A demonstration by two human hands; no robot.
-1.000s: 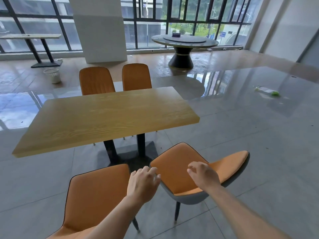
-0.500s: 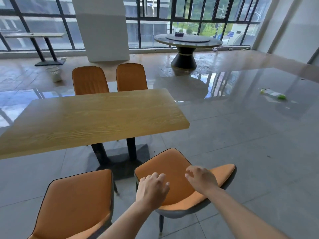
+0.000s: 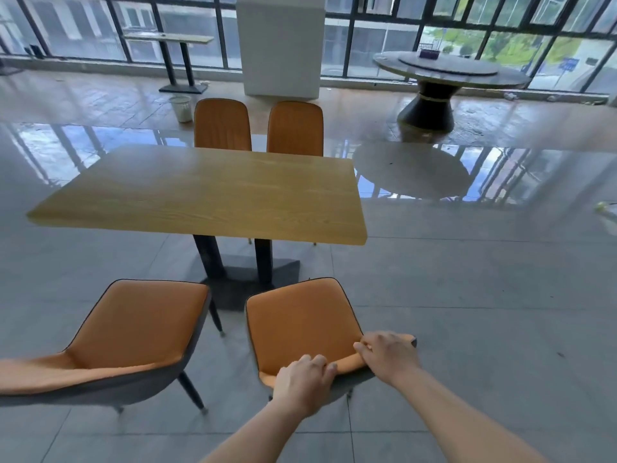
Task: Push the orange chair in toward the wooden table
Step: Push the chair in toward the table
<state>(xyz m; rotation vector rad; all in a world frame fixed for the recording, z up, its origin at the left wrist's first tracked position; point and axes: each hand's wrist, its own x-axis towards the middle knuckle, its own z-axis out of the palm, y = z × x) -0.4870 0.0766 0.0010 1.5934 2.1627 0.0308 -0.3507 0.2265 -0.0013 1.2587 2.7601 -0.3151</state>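
Two hands are on the orange chair (image 3: 300,325) in my feed, both on the top edge of its backrest. The left hand (image 3: 302,379) comes in on a nearly straight forearm and holds the left part of that edge. Its fingers (image 3: 320,361) are pressed together and curled over the padding. The right hand (image 3: 390,357) reaches in at a slant from the lower right and grips the right part, knuckles up. Its fingers (image 3: 362,346) are also close together and hooked over the edge, pointing toward the left hand. The hands sit near each other and I see no contact between them.

The orange chair stands on the floor (image 3: 467,312) on the near side of the counter (image 3: 207,192), by its right end. Its seat faces the counter and its front edge stops short of the counter's near edge. A second chair (image 3: 140,329) stands just beside it, toward the counter's left end. Two far chairs (image 3: 222,125) show their backs beyond the counter's far edge.
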